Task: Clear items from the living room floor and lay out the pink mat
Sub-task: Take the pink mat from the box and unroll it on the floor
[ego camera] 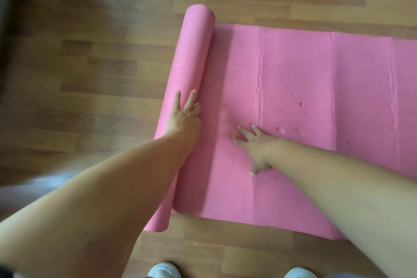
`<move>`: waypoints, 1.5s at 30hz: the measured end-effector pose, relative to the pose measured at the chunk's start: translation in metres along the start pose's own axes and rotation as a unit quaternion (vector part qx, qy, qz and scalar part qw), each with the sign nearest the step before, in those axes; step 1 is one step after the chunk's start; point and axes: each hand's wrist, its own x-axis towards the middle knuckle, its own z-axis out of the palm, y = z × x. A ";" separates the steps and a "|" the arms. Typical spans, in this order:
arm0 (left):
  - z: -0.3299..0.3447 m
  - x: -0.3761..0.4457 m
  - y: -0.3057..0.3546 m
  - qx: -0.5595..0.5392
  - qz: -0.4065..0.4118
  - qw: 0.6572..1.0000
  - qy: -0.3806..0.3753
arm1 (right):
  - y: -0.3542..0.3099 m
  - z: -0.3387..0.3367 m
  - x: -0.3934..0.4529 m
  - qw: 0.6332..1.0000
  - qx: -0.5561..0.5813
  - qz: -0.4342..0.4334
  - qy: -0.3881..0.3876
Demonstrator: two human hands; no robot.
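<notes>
The pink mat [304,97] lies partly unrolled on the wooden floor, its flat part running off the right edge of the view. Its rolled part [191,56] stands as a tube along the left end. My left hand [185,115] rests on the roll with straight fingers pressing on its top. My right hand [255,144] lies flat with spread fingers on the unrolled surface, just right of the roll. The mat shows creases and a few small dents.
Wooden plank floor [101,74] surrounds the mat on the left, far and near sides. My two light shoes [164,269] show at the bottom edge. A dark blurred shape sits at the far left edge.
</notes>
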 end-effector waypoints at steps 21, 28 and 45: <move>0.088 -0.027 -0.077 -0.413 -0.357 0.837 0.026 | -0.110 -0.042 0.027 0.996 0.087 0.009 0.009; 0.100 -0.026 -0.125 -0.494 -0.414 0.765 0.003 | -0.111 -0.048 0.023 0.996 0.093 0.005 -0.011; 0.122 -0.009 -0.185 -0.152 -0.115 0.977 -0.097 | -0.114 -0.016 0.023 0.998 0.065 0.007 0.005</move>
